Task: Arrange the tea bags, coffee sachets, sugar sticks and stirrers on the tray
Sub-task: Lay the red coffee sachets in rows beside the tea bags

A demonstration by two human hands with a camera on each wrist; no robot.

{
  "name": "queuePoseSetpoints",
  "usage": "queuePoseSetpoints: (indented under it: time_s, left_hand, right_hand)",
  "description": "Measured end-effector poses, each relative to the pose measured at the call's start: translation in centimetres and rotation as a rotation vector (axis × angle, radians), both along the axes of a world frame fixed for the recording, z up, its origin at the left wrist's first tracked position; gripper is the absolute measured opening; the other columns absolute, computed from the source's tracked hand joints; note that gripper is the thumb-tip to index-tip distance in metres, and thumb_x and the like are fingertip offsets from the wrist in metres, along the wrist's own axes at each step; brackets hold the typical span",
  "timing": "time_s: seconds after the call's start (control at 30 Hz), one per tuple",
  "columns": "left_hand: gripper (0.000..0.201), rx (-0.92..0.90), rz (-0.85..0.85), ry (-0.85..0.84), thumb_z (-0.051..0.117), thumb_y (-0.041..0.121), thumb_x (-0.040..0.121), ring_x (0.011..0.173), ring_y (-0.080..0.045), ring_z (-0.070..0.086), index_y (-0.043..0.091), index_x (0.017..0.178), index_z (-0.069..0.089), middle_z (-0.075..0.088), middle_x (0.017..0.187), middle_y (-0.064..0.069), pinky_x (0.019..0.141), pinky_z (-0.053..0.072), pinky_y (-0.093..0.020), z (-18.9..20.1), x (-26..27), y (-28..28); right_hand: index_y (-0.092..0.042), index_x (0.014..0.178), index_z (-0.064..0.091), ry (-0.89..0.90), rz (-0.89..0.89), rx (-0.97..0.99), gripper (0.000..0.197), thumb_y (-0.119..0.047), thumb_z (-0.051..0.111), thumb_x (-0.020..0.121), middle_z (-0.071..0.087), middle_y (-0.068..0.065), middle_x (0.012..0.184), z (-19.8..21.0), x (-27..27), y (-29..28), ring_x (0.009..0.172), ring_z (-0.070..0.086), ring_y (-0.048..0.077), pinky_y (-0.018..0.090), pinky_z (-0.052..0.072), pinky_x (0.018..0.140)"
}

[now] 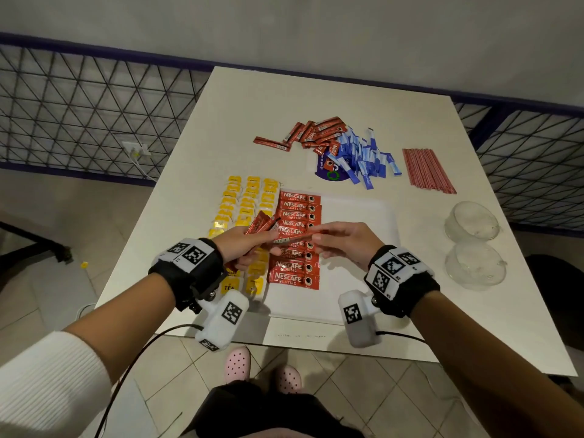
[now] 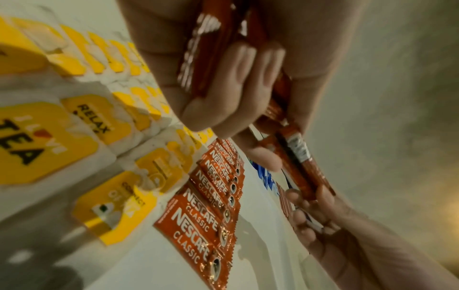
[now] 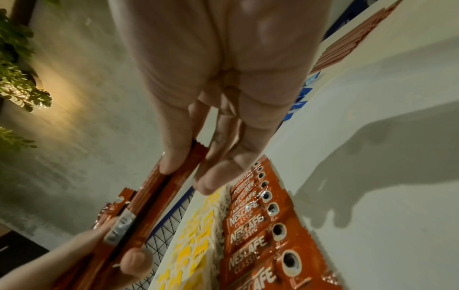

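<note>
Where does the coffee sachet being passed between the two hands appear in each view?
Head: centre, the coffee sachet bridges both hands above the tray.
Left wrist: centre right, the sachet runs diagonally down to the right hand.
Right wrist: lower left, it is under the fingertips.
Shared landmark: column of laid sachets.

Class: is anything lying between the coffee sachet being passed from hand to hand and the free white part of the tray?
Nothing visible. The sachet, pinched by the right hand and left hand, hovers over the laid coffee row; bare tray lies just beside.
</note>
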State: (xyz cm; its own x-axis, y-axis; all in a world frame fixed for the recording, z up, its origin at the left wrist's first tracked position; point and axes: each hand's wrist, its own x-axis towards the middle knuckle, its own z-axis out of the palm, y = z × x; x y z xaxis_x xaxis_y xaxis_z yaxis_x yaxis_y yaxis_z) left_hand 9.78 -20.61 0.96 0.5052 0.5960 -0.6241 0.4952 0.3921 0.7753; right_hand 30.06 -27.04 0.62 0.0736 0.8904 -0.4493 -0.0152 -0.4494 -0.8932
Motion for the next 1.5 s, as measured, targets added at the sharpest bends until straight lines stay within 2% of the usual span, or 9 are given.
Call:
queuePoseSetpoints:
  time_s: [0.1, 0.27, 0.4, 0.5, 0.6, 0.67, 0.87, 1.07, 1.5]
  left_hand:
    - [0.023, 0.037, 0.063, 0.021, 0.064, 0.022, 0.086, 0.029, -0.008, 0.025, 0.017, 0.069, 0.050, 0.033, 0.036, 0.006, 0.035, 0.021, -0.016, -1.0, -0.5, 0.6]
    - [0.018, 0.094, 0.109, 0.061, 0.067, 0.013, 0.083, 0.027, -0.006, 0.028, 0.019, 0.079, 0.051, 0.037, 0.035, 0.008, 0.031, 0.023, -0.015, -1.4, -0.5, 0.5]
    - [0.019, 0.112, 0.135, 0.073, 0.070, 0.012, 0.081, 0.027, -0.004, 0.030, 0.018, 0.080, 0.052, 0.043, 0.035, 0.009, 0.031, 0.025, -0.014, -1.7, -0.4, 0.1]
    - [0.019, 0.146, 0.081, 0.124, 0.072, 0.016, 0.079, 0.030, -0.002, 0.041, 0.018, 0.083, 0.054, 0.052, 0.044, 0.010, 0.034, 0.032, -0.014, -1.6, -0.1, -0.5]
    - [0.018, 0.223, -0.035, 0.205, 0.073, 0.021, 0.078, 0.070, -0.008, 0.061, 0.023, 0.087, 0.057, 0.063, 0.079, 0.004, 0.066, 0.048, -0.020, -1.8, 0.2, -1.3]
    - [0.022, 0.277, -0.145, 0.292, 0.072, 0.025, 0.079, 0.090, -0.016, 0.060, 0.020, 0.096, 0.059, 0.063, 0.091, 0.003, 0.084, 0.046, -0.026, -2.0, 0.4, -1.7]
    - [0.019, 0.454, -0.317, 0.441, 0.068, 0.026, 0.083, 0.096, -0.020, 0.057, 0.020, 0.089, 0.052, 0.058, 0.093, 0.001, 0.079, 0.039, -0.023, -2.3, 0.8, -2.3]
    - [0.046, 0.436, -0.458, 0.490, 0.066, 0.038, 0.083, 0.107, -0.016, 0.058, 0.019, 0.123, 0.054, 0.063, 0.119, 0.000, 0.088, 0.042, -0.023, -2.6, 1.5, -2.4]
    - [0.047, 0.591, -0.737, 0.695, 0.059, 0.047, 0.086, 0.107, -0.018, 0.058, 0.027, 0.126, 0.048, 0.060, 0.119, 0.003, 0.088, 0.047, -0.029, -3.1, 2.4, -3.3]
  right_hand:
    - [-0.015, 0.094, 0.069, -0.055, 0.067, -0.030, 0.023, 0.002, 0.066, 0.079, 0.065, 0.003, 0.098, -0.1, 0.0, 0.1, 0.086, 0.063, 0.014, 0.015, 0.054, 0.068]
    - [-0.016, 0.090, 0.068, -0.026, 0.098, -0.084, 0.031, 0.012, 0.058, 0.081, 0.061, 0.009, 0.111, -0.3, -0.2, 0.1, 0.094, 0.061, 0.020, 0.024, 0.054, 0.080]
    - [-0.009, 0.110, 0.060, -0.001, 0.059, -0.069, 0.033, 0.005, 0.064, 0.081, 0.063, 0.011, 0.085, -0.6, -0.2, -0.4, 0.071, 0.061, 0.018, 0.021, 0.056, 0.069]
    - [-0.005, 0.106, 0.061, -0.056, 0.048, -0.128, 0.029, 0.001, 0.068, 0.079, 0.065, 0.011, 0.074, -1.2, 0.2, -0.8, 0.062, 0.062, 0.015, 0.019, 0.056, 0.065]
    - [0.003, 0.102, 0.060, -0.070, 0.074, -0.216, 0.021, 0.002, 0.065, 0.081, 0.066, 0.013, 0.074, -1.8, 0.4, -1.4, 0.055, 0.064, 0.011, 0.017, 0.056, 0.060]
    - [0.007, 0.102, 0.060, -0.067, 0.101, -0.262, 0.019, 0.003, 0.061, 0.084, 0.065, 0.015, 0.076, -2.1, 0.4, -2.0, 0.053, 0.064, 0.011, 0.017, 0.056, 0.059]
    - [0.004, 0.098, 0.058, -0.105, 0.134, -0.347, 0.012, 0.001, 0.060, 0.086, 0.063, 0.015, 0.074, -3.3, -0.1, -3.9, 0.056, 0.061, 0.015, 0.021, 0.056, 0.060]
    - [-0.005, 0.084, 0.054, -0.161, 0.131, -0.406, 0.010, 0.001, 0.062, 0.085, 0.064, 0.014, 0.071, -4.5, -1.3, -4.3, 0.055, 0.061, 0.018, 0.026, 0.055, 0.061]
    - [-0.005, 0.078, 0.056, -0.266, 0.155, -0.453, 0.016, -0.016, 0.066, 0.086, 0.063, 0.009, 0.069, -4.4, -1.8, -4.3, 0.054, 0.059, 0.014, 0.021, 0.051, 0.055]
